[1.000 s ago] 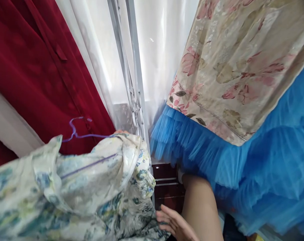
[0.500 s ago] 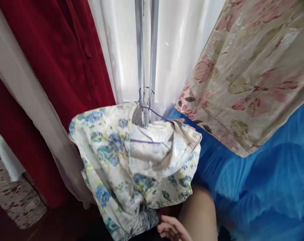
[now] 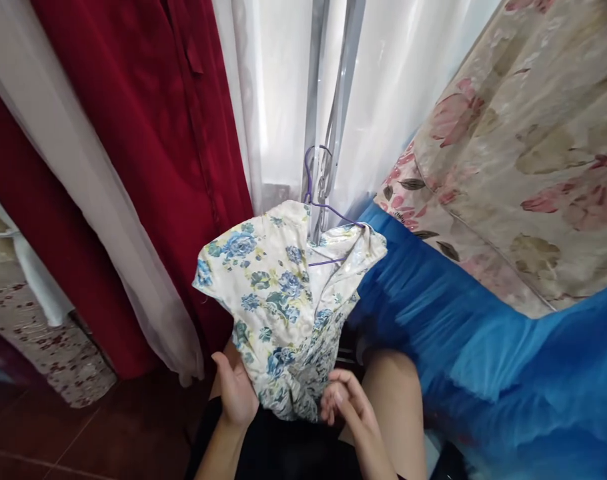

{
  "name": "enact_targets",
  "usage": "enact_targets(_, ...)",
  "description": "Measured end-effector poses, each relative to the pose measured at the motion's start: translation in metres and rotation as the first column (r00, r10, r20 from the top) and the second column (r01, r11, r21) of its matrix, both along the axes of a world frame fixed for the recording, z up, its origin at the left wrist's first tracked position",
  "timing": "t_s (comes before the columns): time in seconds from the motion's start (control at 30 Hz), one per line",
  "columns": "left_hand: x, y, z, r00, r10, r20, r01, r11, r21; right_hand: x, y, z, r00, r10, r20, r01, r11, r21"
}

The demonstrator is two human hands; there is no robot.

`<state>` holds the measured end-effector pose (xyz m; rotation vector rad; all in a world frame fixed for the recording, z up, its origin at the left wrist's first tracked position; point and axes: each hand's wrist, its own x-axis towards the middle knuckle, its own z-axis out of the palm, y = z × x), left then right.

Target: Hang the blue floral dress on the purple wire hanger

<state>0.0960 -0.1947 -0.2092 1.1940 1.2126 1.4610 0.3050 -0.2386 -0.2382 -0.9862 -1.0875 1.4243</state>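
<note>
Left hand (image 3: 238,393), thumb spread wide, touched the blue-flowered garment (image 3: 278,287) on its purple hanger (image 3: 309,192); right hand (image 3: 352,403) curled loosely beside, whether gripping I couldn't tell.

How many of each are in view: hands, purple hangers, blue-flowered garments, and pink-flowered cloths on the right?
Hands: 2 (left hand, right hand)
Purple hanger: 1
Blue-flowered garment: 1
Pink-flowered cloth on the right: 1
Total: 5
</note>
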Motion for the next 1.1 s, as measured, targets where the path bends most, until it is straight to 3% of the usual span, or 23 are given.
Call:
enact_targets(0.1, -0.003, -0.01, 0.001, 0.994, 0.017, 0.112, -0.013, 0.999, -0.035, -0.017, 0.035, 0.027, 0.983, -0.105, 0.15, 0.089, 0.99, 0.11)
enact_targets(0.2, 0.006, -0.013, 0.001, 0.996, 0.031, 0.088, -0.023, 0.996, -0.088, -0.027, 0.064, 0.046, 0.957, -0.103, 0.273, 0.042, 0.974, 0.221)
enact_targets(0.33, 0.012, -0.01, -0.007, 0.996, 0.062, 0.066, -0.056, 0.994, -0.09, -0.026, 0.07, 0.047, 0.952, -0.057, 0.302, -0.012, 0.975, 0.221)
enact_targets(0.4, 0.009, -0.005, -0.011, 0.98, 0.198, 0.004, -0.198, 0.98, -0.023, -0.021, 0.061, 0.042, 0.951, -0.054, 0.306, 0.001, 0.985, 0.171)
enact_targets(0.47, 0.007, 0.0, -0.014, 0.894, 0.447, -0.036, -0.439, 0.888, 0.138, -0.014, 0.05, 0.037, 0.948, -0.053, 0.315, 0.013, 0.992, 0.129)
enact_targets(0.53, 0.011, 0.004, -0.016, 0.794, 0.605, -0.057, -0.56, 0.765, 0.318, -0.01, 0.042, 0.034, 0.951, -0.034, 0.307, 0.004, 0.995, 0.096)
enact_targets(0.57, 0.017, 0.005, -0.017, 0.795, 0.6, -0.087, -0.529, 0.756, 0.385, -0.009, 0.039, 0.033, 0.956, -0.02, 0.294, -0.005, 0.996, 0.085)
enact_targets(0.63, 0.031, 0.006, -0.02, 0.877, 0.432, -0.211, -0.31, 0.843, 0.44, -0.011, 0.036, 0.033, 0.962, -0.01, 0.271, -0.014, 0.996, 0.087)
enact_targets(0.7, 0.047, 0.008, -0.024, 0.927, 0.188, -0.325, -0.043, 0.914, 0.404, -0.016, 0.036, 0.036, 0.959, -0.036, 0.283, -0.003, 0.991, 0.136)
enact_targets(0.77, 0.058, 0.012, -0.026, 0.932, 0.03, -0.36, 0.103, 0.933, 0.344, -0.022, 0.037, 0.044, 0.949, -0.075, 0.305, 0.011, 0.979, 0.206)
enact_targets(0.83, 0.062, 0.017, -0.028, 0.934, -0.04, -0.354, 0.154, 0.942, 0.298, -0.025, 0.042, 0.056, 0.948, -0.104, 0.302, 0.028, 0.969, 0.246)
enact_targets(0.97, 0.056, 0.02, -0.029, 0.94, -0.015, -0.342, 0.12, 0.95, 0.287, -0.021, 0.058, 0.081, 0.942, -0.054, 0.33, -0.009, 0.983, 0.185)
enact_targets(1.1, 0.052, 0.011, -0.033, 0.944, 0.027, -0.329, 0.085, 0.943, 0.32, -0.017, 0.07, 0.074, 0.833, -0.005, 0.553, -0.052, 0.995, 0.086)
